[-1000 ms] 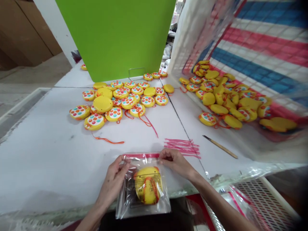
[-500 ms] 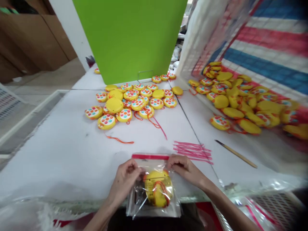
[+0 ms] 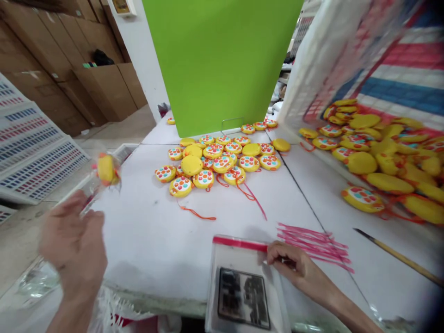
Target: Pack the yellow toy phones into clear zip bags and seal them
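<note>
At the far left, my left hand (image 3: 76,240) is raised and smeared by motion. A clear zip bag with a yellow toy (image 3: 106,169) inside swings out past its fingers, and the bag's pinkish strip lies between finger and thumb. My right hand (image 3: 287,261) pinches the top right corner of a flat clear zip bag (image 3: 239,242) with a pink strip along its top. This bag shows a dark printed rectangle and hangs over the table's front edge. Pink strips (image 3: 315,245) lie just beyond my right hand.
Yellow toys with coloured dots (image 3: 224,164) are heaped mid-table before a green panel (image 3: 222,64). More toys (image 3: 385,152) spill from a striped sack at right. A thin wooden-handled tool (image 3: 398,254) lies near it. White crates (image 3: 38,148) stand left.
My left hand has carried the bagged yellow toy from the front middle up to the far left. My right hand is now on a flat bag at the front. The view has shifted left.
</note>
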`<state>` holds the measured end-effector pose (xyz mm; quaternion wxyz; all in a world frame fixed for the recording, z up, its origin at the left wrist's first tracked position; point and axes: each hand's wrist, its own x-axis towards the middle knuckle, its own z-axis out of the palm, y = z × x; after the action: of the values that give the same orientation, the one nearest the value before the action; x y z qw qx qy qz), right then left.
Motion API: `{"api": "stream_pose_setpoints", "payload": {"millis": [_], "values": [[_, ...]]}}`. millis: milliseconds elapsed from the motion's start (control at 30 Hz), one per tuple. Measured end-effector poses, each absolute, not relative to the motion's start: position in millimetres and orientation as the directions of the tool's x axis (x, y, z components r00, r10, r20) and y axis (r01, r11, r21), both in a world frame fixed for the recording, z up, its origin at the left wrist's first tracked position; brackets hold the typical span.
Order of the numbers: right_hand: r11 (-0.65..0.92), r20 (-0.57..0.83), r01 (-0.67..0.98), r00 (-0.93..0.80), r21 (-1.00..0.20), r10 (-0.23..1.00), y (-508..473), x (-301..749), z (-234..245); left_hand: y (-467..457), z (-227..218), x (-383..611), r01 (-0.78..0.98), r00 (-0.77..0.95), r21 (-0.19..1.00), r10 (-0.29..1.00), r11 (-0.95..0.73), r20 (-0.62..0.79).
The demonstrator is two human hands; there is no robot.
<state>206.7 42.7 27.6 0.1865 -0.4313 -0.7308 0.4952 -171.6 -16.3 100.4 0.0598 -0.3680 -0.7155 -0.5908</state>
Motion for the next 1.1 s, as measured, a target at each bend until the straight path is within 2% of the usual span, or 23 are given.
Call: {"api": "stream_pose_setpoints", "payload": {"millis": [33, 100, 167, 267, 467, 567, 733, 833, 933, 1000, 1100], "values": [[0.14, -0.159, 0.454, -0.559, -0.88, 0.814, 42, 205, 28, -6, 95, -174, 0.637, -0.68, 0.768, 0.517, 0.066, 0.52], [0.162, -0.156, 0.469, -0.568, -0.868, 0.808, 39, 201, 29, 19, 78, -169, 0.762, -0.525, 0.625, 0.726, 0.168, 0.445], [0.19, -0.151, 0.486, -0.579, -0.853, 0.802, 36, 199, 31, 49, 56, -158, 0.836, -0.388, 0.505, 0.882, 0.214, 0.269], [0.206, -0.156, 0.512, -0.577, -0.834, 0.802, 31, 201, 32, 90, 32, -146, 0.836, -0.35, 0.507, 0.915, 0.21, 0.198], [0.168, -0.181, 0.544, -0.529, -0.822, 0.829, 27, 210, 32, 119, 21, -158, 0.739, -0.353, 0.652, 0.923, 0.173, 0.156], [0.168, -0.165, 0.521, -0.533, -0.837, 0.83, 29, 207, 30, 108, 20, -162, 0.623, -0.347, 0.769, 0.932, 0.144, 0.106], [0.18, -0.07, 0.458, -0.477, -0.871, 0.876, 41, 182, 32, 68, 30, -136, 0.313, -0.256, 0.944, 0.966, 0.107, -0.025], [0.193, 0.026, 0.366, -0.417, -0.91, 0.909, 45, 157, 41, 47, 42, -108, -0.005, -0.058, 0.989, 0.987, 0.148, -0.148], [0.279, 0.168, 0.233, -0.404, -0.932, 0.899, 42, 132, 52, 35, 50, -83, -0.305, 0.177, 0.923, 0.967, 0.233, -0.186], [0.364, 0.272, 0.166, -0.409, -0.916, 0.871, 38, 120, 58, 30, 52, -70, -0.349, 0.261, 0.899, 0.949, 0.266, -0.179], [0.453, 0.372, 0.142, -0.387, -0.88, 0.844, 33, 115, 62, 24, 53, -58, -0.266, 0.268, 0.922, 0.941, 0.28, -0.208]]}}
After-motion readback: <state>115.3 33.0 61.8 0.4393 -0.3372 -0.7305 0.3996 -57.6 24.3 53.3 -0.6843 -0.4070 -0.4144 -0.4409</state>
